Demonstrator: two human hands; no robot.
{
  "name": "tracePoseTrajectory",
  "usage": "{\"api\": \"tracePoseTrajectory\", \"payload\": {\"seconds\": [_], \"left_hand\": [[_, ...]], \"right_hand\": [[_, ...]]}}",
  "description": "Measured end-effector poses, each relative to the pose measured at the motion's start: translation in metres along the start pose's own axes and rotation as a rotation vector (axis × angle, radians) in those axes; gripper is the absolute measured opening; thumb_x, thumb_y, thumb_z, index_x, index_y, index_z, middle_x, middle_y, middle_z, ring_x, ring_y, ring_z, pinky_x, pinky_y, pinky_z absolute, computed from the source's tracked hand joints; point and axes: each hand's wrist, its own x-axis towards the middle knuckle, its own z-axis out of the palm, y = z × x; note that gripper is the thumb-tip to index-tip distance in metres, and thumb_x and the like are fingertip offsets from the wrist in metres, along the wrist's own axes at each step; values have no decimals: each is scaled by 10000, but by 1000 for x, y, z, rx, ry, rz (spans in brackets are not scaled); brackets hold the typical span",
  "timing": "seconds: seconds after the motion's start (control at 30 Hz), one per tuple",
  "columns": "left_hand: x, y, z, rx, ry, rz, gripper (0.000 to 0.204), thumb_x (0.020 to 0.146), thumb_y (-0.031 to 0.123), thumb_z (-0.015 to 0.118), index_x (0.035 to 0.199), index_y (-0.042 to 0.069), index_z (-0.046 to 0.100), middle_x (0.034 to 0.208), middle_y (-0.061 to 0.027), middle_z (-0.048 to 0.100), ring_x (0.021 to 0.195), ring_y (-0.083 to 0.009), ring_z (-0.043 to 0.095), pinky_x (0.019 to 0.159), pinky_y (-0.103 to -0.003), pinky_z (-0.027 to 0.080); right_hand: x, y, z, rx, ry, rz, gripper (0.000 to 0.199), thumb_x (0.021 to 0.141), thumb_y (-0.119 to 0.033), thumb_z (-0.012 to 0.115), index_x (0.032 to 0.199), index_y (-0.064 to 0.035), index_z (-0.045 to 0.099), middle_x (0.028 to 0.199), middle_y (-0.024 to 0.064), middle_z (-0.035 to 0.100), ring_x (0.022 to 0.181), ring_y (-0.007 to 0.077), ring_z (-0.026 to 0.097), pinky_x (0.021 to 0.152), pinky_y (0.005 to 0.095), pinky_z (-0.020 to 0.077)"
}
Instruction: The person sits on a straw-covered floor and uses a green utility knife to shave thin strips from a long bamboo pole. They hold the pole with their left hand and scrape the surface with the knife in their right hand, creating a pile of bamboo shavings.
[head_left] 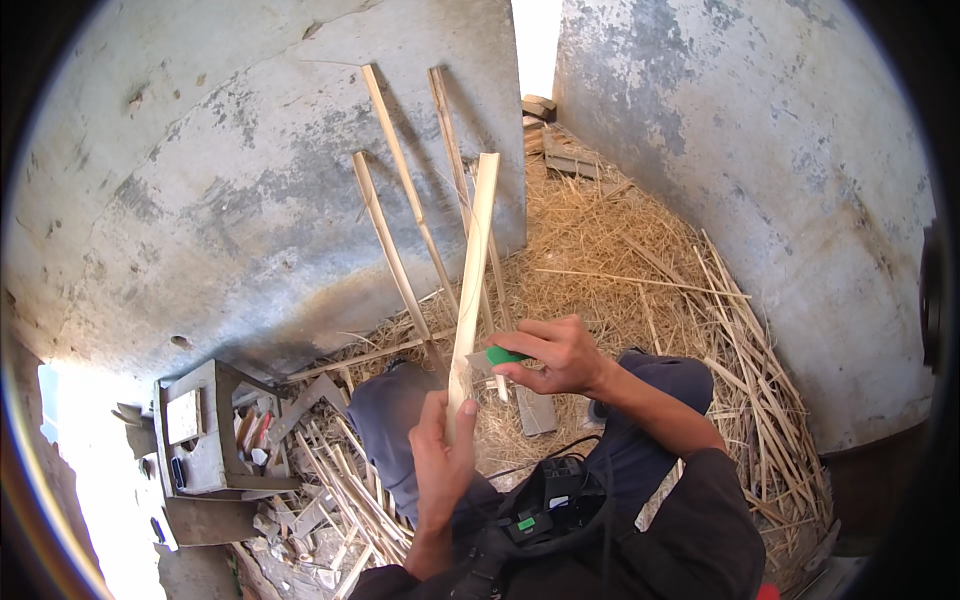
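Observation:
My left hand (pixel 443 445) is closed around the lower end of a long pale strip of split bamboo (pixel 477 245). The strip slants up and away from me, its far end rising toward the wall. My right hand (pixel 555 355) grips a knife with a green handle (pixel 505 355). Its short, flat blade (pixel 478 362) lies against the strip's right edge, just above my left fingers, beside a rough, knotty patch. Whether the blade is cutting in cannot be made out. Both hands are above my bent knees.
More bamboo strips (pixel 393 145) lean on the grey wall (pixel 250 130). Shavings (pixel 580 235) cover the floor ahead. A pile of thin slats (pixel 770 420) lies to the right, other slats (pixel 345 490) to the left. A grey wooden stool (pixel 205 430) holding small items stands at the left.

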Motion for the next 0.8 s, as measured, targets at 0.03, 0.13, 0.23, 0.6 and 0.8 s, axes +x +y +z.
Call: {"api": "tracePoseTrajectory", "payload": {"seconds": [0.03, 0.13, 0.23, 0.6, 0.8], "left_hand": [[-1, -3, 0, -30, -8, -19, 188, 1096, 161, 684, 1136, -21, 665, 745, -11, 645, 702, -33, 498, 603, -259, 392], [-2, -9, 1, -61, -28, -44, 200, 1107, 180, 667, 1128, -19, 659, 747, -14, 636, 705, -39, 503, 608, -264, 396], [-3, -8, 1, -56, -37, -52, 195, 1110, 184, 660, 1117, -11, 655, 734, -14, 619, 696, -45, 493, 600, -277, 390], [-23, -24, -11, -84, -192, -145, 219, 1083, 207, 695, 1062, -1, 630, 708, -40, 583, 678, -78, 478, 598, -331, 399], [-27, -39, -18, -65, -159, -126, 156, 1124, 186, 650, 1085, 36, 630, 739, 96, 534, 645, 19, 395, 569, -216, 284]], "right_hand": [[0, 0, 0, -15, -2, 0, 333, 930, -378, 847, 1166, -147, 808, 815, 4, 713, 610, 201, 711, 529, 340, 562], [-1, 0, 1, -36, 21, -20, 345, 923, -387, 851, 1170, -150, 809, 793, -1, 694, 596, 196, 700, 523, 338, 554], [-1, -2, -1, -80, 5, -19, 341, 925, -386, 849, 1169, -152, 809, 772, -2, 674, 591, 196, 693, 521, 337, 551], [4, 72, -29, -214, 271, 226, 319, 1004, -358, 787, 1151, -76, 812, 819, 91, 758, 647, 162, 718, 526, 338, 555], [6, 78, -77, -195, 338, 405, 317, 1029, -313, 755, 1146, -20, 790, 898, 137, 785, 691, 182, 735, 598, 353, 594]]}}
